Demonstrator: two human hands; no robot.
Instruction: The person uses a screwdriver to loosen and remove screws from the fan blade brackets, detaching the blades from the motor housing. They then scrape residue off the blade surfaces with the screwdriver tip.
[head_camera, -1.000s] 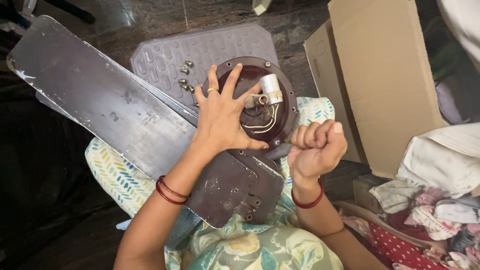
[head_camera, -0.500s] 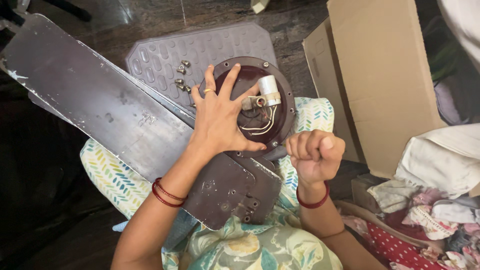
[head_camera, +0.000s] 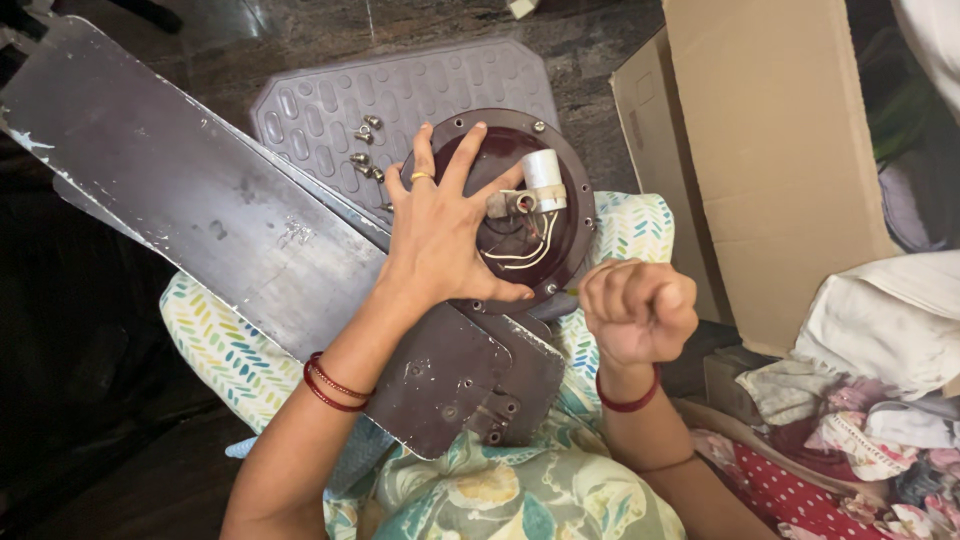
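dark stone flooring runs under everything. nearest, a floral-clothed lap (head_camera: 500, 500) supports a brown ceiling fan motor housing (head_camera: 520, 215) and two fan blades (head_camera: 190, 200). the left hand (head_camera: 440, 235) lies spread flat on the housing, seemingly steadying it; the right hand (head_camera: 640, 310) is fisted around a thin tool, barely visible, by the rim. beyond, about six loose screws (head_camera: 362, 150) rest on a grey plastic mat (head_camera: 330, 100), with a cardboard box (head_camera: 770, 150) to the right.

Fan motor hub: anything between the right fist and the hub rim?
Nothing visible. The right hand, closed in a fist, sits just off the lower right rim of the fan motor hub. The left hand lies spread on the hub's middle, clear of that gap.
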